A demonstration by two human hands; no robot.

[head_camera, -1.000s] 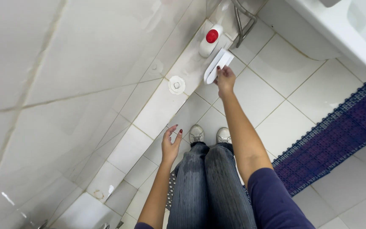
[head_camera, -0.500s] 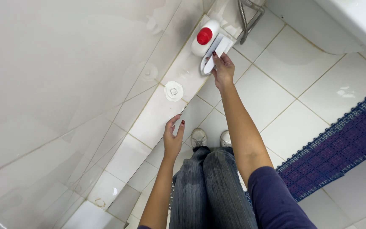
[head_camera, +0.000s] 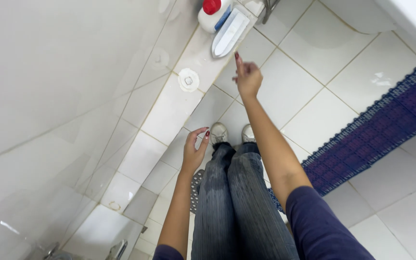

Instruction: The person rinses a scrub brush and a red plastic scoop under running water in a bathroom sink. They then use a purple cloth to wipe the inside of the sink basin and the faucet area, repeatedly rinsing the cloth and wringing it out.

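A white scrub brush lies on the white tiled ledge beside a white bottle with a red cap. My right hand hovers just below the brush, empty, fingers loosely curled and one finger pointing up at it. My left hand hangs open over the lower part of the ledge, palm toward my legs, holding nothing. My legs in dark striped trousers and my light shoes stand on the tiled floor.
A round white drain cover sits on the ledge between my hands. A purple mat lies on the floor at the right. A white basin edge shows top right, and a metal fitting at the bottom left.
My right hand has let go of the brush, which now lies on the ledge, and has drawn back. My left hand has lowered a little. The view has shifted upward.
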